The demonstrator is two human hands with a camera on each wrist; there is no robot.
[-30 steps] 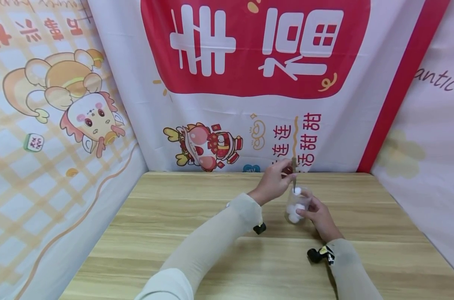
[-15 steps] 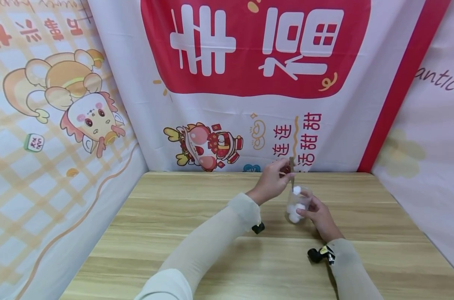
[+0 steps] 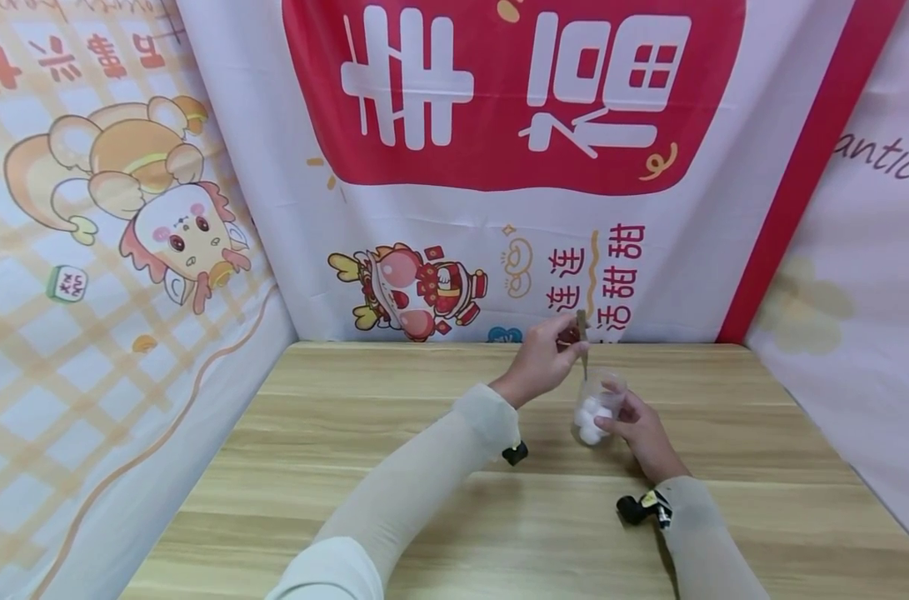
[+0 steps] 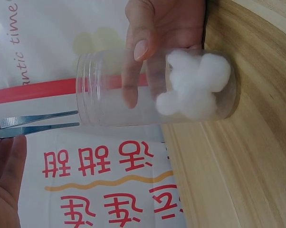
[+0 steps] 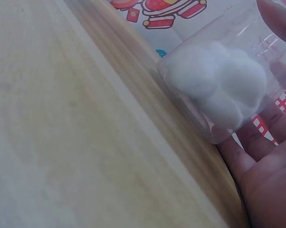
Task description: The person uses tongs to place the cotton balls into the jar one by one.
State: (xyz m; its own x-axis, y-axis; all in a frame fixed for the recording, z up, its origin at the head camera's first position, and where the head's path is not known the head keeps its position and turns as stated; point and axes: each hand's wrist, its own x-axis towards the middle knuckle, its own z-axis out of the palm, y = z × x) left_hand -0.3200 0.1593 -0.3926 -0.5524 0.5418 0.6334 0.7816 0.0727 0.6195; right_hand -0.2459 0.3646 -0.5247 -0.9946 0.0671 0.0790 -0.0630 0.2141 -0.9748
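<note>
My left hand (image 3: 538, 363) pinches metal tweezers (image 3: 582, 333) above a clear jar (image 3: 610, 382) at the back right of the table. In the left wrist view the tweezers' tips stand slightly apart, with nothing between them, right at the jar's open mouth. Several white cotton balls (image 4: 200, 85) lie together at the jar's bottom. My right hand (image 3: 646, 440) grips the jar from the right, its thumb on the near side and fingers behind. The jar stands upright on the table, and the right wrist view shows its base with the cotton balls (image 5: 214, 80) inside.
The wooden table (image 3: 334, 433) ends at a printed cloth backdrop (image 3: 514, 208) just behind the jar. Cloth also hangs along the left and right sides. A black wrist camera (image 3: 634, 510) is strapped at the right sleeve.
A cotton ball at the tweezers' tips near the jar's mouth has dropped in among the others. The left hand and tweezers have shifted slightly up and left; the right hand stays put.
</note>
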